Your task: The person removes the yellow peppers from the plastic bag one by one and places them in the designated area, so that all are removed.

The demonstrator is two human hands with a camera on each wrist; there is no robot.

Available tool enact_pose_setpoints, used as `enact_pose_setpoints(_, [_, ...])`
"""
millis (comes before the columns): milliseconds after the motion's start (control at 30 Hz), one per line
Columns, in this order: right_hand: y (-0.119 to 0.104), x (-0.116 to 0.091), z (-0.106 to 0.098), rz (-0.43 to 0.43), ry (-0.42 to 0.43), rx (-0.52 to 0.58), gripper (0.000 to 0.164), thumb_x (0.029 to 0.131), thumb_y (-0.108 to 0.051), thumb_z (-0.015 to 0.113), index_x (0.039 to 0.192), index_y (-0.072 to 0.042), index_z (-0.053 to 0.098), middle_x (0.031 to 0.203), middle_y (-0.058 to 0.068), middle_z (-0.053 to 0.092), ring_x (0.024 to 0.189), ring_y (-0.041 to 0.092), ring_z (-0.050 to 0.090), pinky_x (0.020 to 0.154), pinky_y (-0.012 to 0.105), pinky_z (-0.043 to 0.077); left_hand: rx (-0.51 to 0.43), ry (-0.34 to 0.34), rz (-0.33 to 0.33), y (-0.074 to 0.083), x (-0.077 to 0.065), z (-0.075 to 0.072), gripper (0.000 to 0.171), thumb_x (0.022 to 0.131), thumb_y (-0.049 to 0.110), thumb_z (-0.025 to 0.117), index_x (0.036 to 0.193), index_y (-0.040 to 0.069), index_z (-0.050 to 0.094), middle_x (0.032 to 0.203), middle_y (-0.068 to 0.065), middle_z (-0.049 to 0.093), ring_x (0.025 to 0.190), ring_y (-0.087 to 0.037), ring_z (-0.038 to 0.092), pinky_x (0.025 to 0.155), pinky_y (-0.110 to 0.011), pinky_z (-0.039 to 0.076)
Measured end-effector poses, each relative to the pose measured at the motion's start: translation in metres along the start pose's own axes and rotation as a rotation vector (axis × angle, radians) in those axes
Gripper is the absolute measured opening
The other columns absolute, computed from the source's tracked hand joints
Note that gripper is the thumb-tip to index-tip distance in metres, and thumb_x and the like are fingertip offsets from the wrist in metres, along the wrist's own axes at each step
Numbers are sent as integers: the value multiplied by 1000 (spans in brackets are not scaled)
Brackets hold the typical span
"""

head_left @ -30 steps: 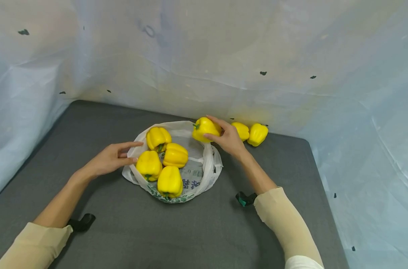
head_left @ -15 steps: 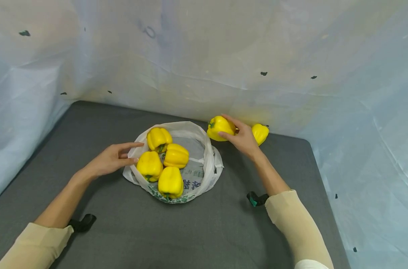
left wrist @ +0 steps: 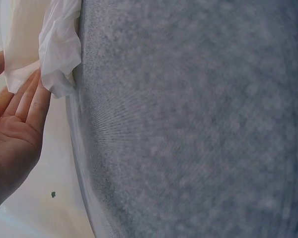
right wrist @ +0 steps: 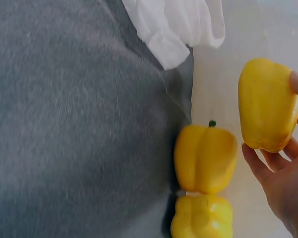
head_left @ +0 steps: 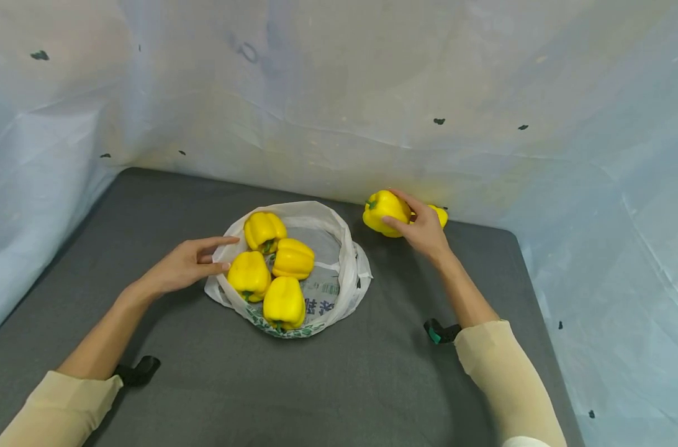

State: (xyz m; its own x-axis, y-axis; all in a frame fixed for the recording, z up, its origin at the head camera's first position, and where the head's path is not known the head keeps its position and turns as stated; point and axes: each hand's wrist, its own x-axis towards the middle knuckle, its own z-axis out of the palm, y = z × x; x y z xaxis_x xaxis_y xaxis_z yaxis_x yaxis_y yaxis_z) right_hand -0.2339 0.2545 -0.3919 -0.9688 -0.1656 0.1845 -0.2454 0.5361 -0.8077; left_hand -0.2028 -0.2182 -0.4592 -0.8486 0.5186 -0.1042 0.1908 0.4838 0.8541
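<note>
A yellow bell pepper (head_left: 385,213) is gripped between the thumb and fingers of my right hand (head_left: 420,228), to the right of the white plastic bag (head_left: 346,273). In the right wrist view the held pepper (right wrist: 266,104) is raised off the table, beside two more bell peppers (right wrist: 204,158); the hand mostly hides these in the head view. Inside the bag, whose mouth is spread wide, lie several yellow bell peppers (head_left: 283,303). My left hand (head_left: 180,266) touches the bag's left rim with extended fingers, also visible against the plastic (left wrist: 62,44) in the left wrist view.
The dark grey tabletop (head_left: 294,391) is bordered by pale plastic sheeting (head_left: 339,93) at the back and sides. Two peppers lie by the back edge, right of the bag. Black wrist mounts (head_left: 138,370) stick out from both forearms.
My right hand has carried its bell pepper from over the bag's right rim away to the right, covering more of the peppers at the back. The left hand and bag stay almost still.
</note>
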Motion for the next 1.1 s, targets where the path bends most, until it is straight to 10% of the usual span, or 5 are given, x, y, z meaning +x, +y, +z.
enact_pose_setpoints(333, [-9, -20, -25, 39, 42, -39, 58, 93, -19, 72, 146, -9, 50, 143, 12, 53, 112, 28, 56, 83, 33, 50, 1, -1, 7, -1, 0, 2, 57, 97, 24, 67, 148, 9, 47, 128, -21, 52, 49, -6, 30, 45, -27, 34])
enact_pose_setpoints(500, [-1, -26, -33, 49, 64, -80, 58, 94, -21, 71, 147, -9, 49, 144, 13, 51, 112, 29, 55, 77, 25, 49, 16, 5, -3, -2, -3, 3, 57, 97, 26, 68, 148, 10, 48, 95, -15, 58, 45, -5, 25, 42, -27, 32])
enact_pose_setpoints(700, [10, -34, -43, 41, 93, -102, 58, 94, -19, 71, 147, -7, 49, 144, 15, 51, 110, 28, 57, 80, 25, 48, 15, 8, -4, -3, -5, 5, 57, 97, 25, 68, 147, 8, 47, 134, -24, 52, 56, -8, 41, 49, -28, 38])
enact_pose_setpoints(1000, [23, -44, -60, 26, 152, -158, 56, 94, -16, 71, 145, -6, 51, 144, 17, 51, 108, 28, 57, 78, 19, 46, 17, 15, -4, -3, -4, 7, 58, 96, 25, 68, 147, 8, 48, 128, -23, 53, 48, -6, 25, 46, -27, 35])
enact_pose_setpoints(1100, [27, -48, -65, 29, 164, -157, 55, 94, -15, 71, 145, -6, 52, 145, 17, 51, 110, 27, 55, 77, 18, 45, 35, 20, 9, -4, -4, 8, 57, 97, 25, 67, 147, 8, 48, 138, -25, 51, 64, -11, 49, 56, -27, 43])
